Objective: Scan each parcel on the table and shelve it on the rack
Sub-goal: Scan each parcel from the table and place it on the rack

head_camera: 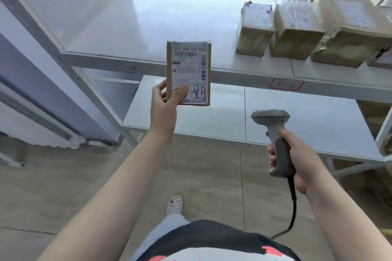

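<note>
Before the rack (pixel 148 57): left hand (pixel 164 110) grip pinching upright parcel (pixel 188 73), fingers mostly hidden; right hand (pixel 297 159) grip clamped on scanner (pixel 275 140).

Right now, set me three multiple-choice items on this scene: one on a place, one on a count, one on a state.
1. Where do the wrapped parcels sit?
A. right part of the upper shelf
B. on the floor
C. on the lower shelf

2. How many barcode scanners are in view?
A. none
B. one
C. two

3. What is the state of the labelled parcel?
A. lying on the shelf
B. held upright in the air
C. lying on the floor

Answers:
1 A: they stand in a row on the upper shelf, toward its right end.
2 B: only one scanner shows, gripped by the right hand.
3 B: the left hand holds it by its lower left corner, label toward the camera, in front of the rack.
</note>
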### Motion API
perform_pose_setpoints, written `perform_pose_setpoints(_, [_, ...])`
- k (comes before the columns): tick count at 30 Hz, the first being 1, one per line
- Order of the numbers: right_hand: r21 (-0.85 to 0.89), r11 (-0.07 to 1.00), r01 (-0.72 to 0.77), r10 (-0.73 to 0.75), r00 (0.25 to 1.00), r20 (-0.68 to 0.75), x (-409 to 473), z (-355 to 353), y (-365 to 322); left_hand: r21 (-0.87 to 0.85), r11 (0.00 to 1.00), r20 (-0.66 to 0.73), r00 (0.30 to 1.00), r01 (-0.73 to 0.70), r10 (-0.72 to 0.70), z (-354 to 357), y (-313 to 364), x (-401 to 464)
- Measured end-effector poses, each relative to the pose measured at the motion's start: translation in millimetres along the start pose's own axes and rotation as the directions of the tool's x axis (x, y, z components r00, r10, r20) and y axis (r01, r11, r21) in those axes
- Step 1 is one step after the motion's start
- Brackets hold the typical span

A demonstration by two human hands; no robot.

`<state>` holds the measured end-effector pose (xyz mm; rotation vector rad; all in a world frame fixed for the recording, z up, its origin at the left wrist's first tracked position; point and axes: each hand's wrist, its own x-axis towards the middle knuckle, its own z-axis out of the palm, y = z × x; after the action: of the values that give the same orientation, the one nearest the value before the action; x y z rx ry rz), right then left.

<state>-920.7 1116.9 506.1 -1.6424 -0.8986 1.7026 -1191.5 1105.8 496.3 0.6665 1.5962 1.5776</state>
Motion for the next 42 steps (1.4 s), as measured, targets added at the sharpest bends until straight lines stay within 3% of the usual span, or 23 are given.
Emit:
perform_pose_setpoints(6, [0.102,0.994,0.036,-0.029,0.997,-0.069,-2,61,-16,-0.007,1.0,0.054,0.998,-0.011,0.011,-24,50,76])
perform_pose_setpoints(12, [0.153,0.986,0.067,-0.049,0.991,-0.122,2,89,-31,0.048,0.996,0.059,0.996,0.069,-0.072,0,80,147])
perform_pose_setpoints(18, [0.195,0.978,0.079,-0.051,0.989,-0.142,16,94,-46,0.269,0.951,0.112,0.976,0.151,-0.186,53,79,191])
perform_pose_setpoints(28, [0.207,0.974,0.088,-0.051,0.982,-0.179,33,86,-58,0.543,0.813,0.002,0.968,0.21,-0.251,118,81,224])
perform_pose_setpoints(42, [0.238,0.966,0.096,-0.048,0.979,-0.2,42,81,-61,0.434,0.871,0.036,0.962,0.229,-0.271,125,73,231])
